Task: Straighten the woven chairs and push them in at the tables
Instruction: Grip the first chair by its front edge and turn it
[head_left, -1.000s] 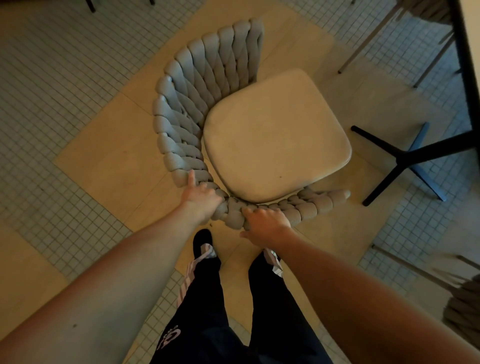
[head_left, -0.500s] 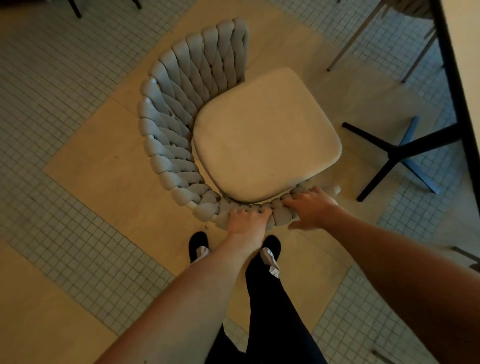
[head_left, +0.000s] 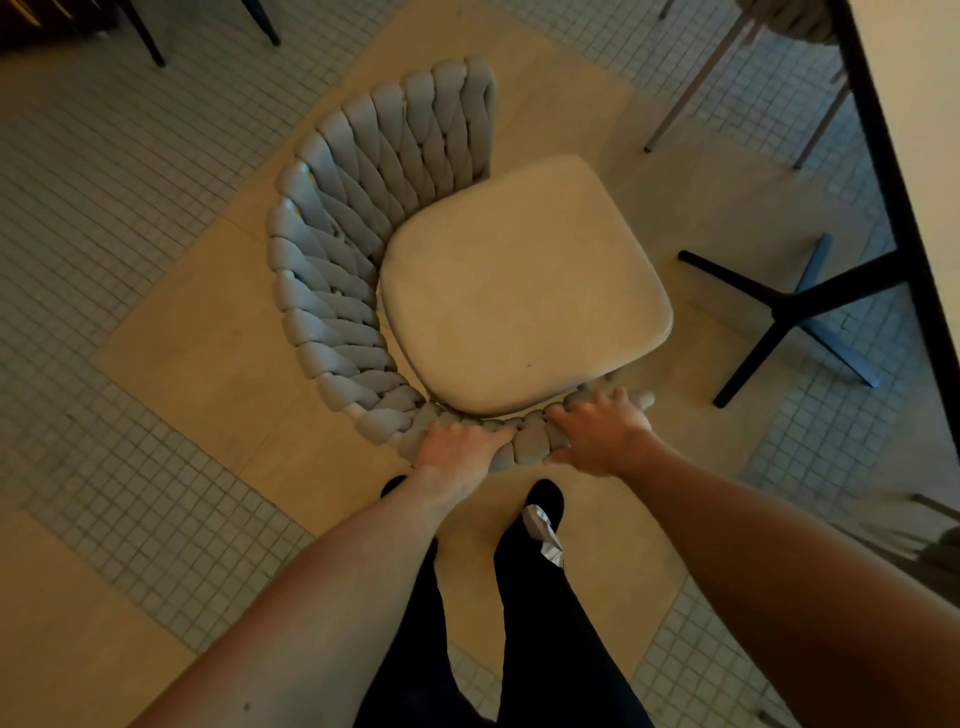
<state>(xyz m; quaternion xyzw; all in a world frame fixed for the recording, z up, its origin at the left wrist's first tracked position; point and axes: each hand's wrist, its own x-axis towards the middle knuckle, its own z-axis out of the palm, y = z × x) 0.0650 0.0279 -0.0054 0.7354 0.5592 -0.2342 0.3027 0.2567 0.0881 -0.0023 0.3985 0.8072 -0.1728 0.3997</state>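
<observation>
Tiled floor beneath the woven chair (head_left: 415, 249): left hand (head_left: 457, 449) and right hand (head_left: 597, 434) clench its braided rim to steer it toward the table (head_left: 893, 156).

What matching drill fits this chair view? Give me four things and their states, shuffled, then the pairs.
Things:
1. left hand
2. right hand
3. seat cushion
4. table base

States:
A. black, cross-shaped, on the floor
B. beige, nothing on it
C. gripping the woven rim at its near bend
D. gripping the woven rim near its arm end

Pairs: 1-C, 2-D, 3-B, 4-A
</observation>
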